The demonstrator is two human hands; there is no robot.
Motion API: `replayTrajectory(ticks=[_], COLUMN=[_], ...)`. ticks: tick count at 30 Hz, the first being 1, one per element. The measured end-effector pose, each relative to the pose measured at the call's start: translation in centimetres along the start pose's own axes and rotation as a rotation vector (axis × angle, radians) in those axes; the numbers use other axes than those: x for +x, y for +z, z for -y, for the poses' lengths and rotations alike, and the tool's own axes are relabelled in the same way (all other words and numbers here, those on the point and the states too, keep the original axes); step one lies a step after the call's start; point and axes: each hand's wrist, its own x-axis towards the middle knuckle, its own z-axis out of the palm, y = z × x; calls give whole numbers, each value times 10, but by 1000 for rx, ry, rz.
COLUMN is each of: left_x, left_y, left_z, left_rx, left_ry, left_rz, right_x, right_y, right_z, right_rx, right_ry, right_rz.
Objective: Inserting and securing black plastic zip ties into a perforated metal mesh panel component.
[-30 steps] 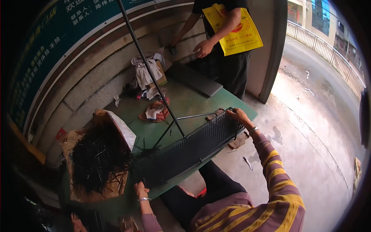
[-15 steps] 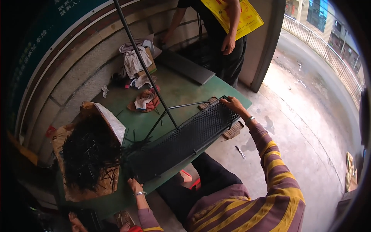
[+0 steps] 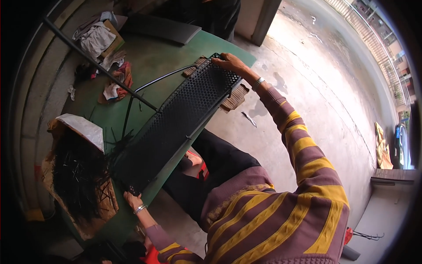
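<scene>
Holding long black rack [image 3: 169, 121], near-left to far-right: clamped far by right hand [image 3: 233, 64], near, probably, by left hand [image 3: 133, 201].

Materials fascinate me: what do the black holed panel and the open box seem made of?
Panel: probably metal, dull black; its evenly perforated sheet suggests so, though plastic is possible. Box: likely cardboard, brown and matte, with a folded pale flap.

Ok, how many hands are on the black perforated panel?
2 on the perforated panel: the left hand at its near end, the right hand at its far end. Its underside is hidden.
</scene>
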Motion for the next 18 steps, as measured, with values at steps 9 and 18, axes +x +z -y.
replayTrajectory(ticks=[9, 18], left_x=[-42, -39], left_y=[16, -38], left_z=[-13, 73], left_rx=[105, 435], left_ry=[81, 561], left_rz=[-45, -343], right_x=[-2, 9], right_y=[-4, 5], right_z=[-8, 23], right_rx=[-76, -182], right_ry=[-99, -177], right_rz=[-101, -55])
